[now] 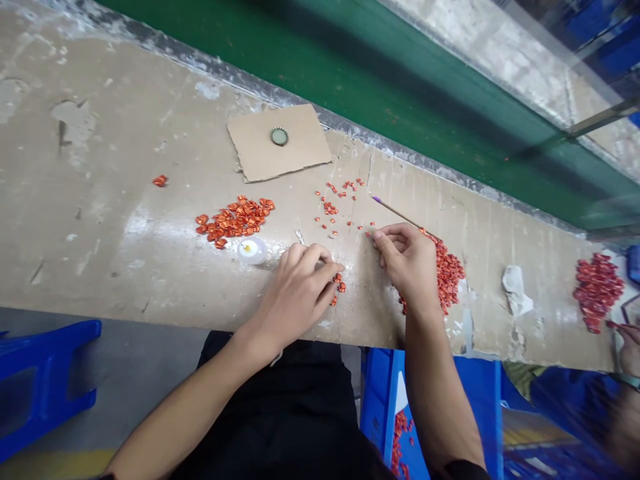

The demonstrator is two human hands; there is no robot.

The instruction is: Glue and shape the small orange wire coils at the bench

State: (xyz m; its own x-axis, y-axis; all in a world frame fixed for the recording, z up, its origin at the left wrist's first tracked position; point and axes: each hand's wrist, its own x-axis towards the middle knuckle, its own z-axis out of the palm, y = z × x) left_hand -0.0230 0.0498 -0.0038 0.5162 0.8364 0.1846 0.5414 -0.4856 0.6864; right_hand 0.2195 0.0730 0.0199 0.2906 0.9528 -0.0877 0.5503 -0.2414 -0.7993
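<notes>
The small orange metal scraps [339, 283] lie just beside your left hand [299, 297], which is relaxed and not grasping, while your right hand [406, 261] curls in a pinch, and I cannot tell if it holds something.

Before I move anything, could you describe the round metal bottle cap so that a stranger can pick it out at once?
On the long, worn, pale bench, near its far edge by the green strip, lies a brown cardboard sheet. The round, crimped metal bottle cap sits alone on that sheet, unlike the small crushed orange-red pieces heaped on the bench.
</notes>
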